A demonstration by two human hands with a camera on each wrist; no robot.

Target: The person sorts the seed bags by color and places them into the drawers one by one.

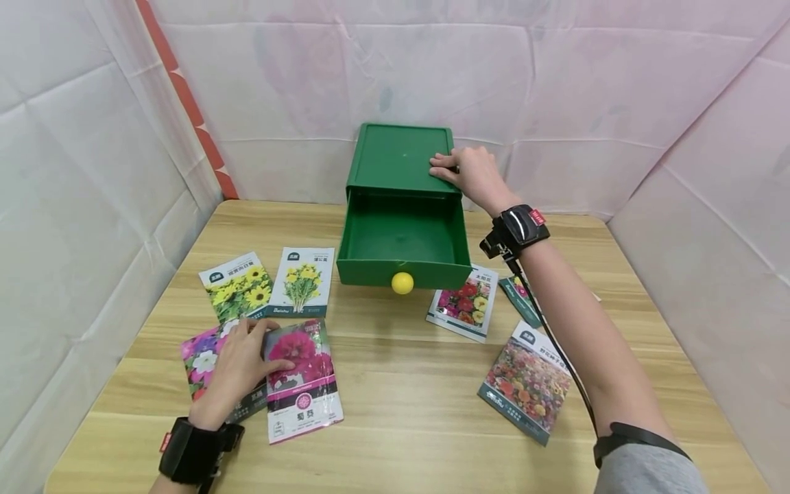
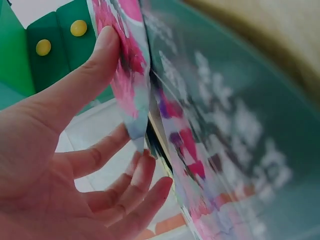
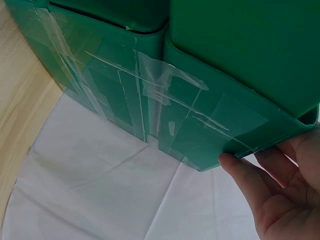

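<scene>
Both hands are engaged: the left hand [image 1: 231, 367] is laid on a pink-flower seed packet [image 1: 301, 379], thumb lifting its edge, while the right hand [image 1: 469, 175] presses flat-fingered atop the green drawer box [image 1: 398, 158], steadying it with its drawer [image 1: 404, 257] pulled open on the bench [image 1: 401, 405].

Head view overhead, wrist views close

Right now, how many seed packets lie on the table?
7: sunflower packet, yellow-flower packet, two under the left hand, three right of the drawer. Others may be hidden.
</scene>
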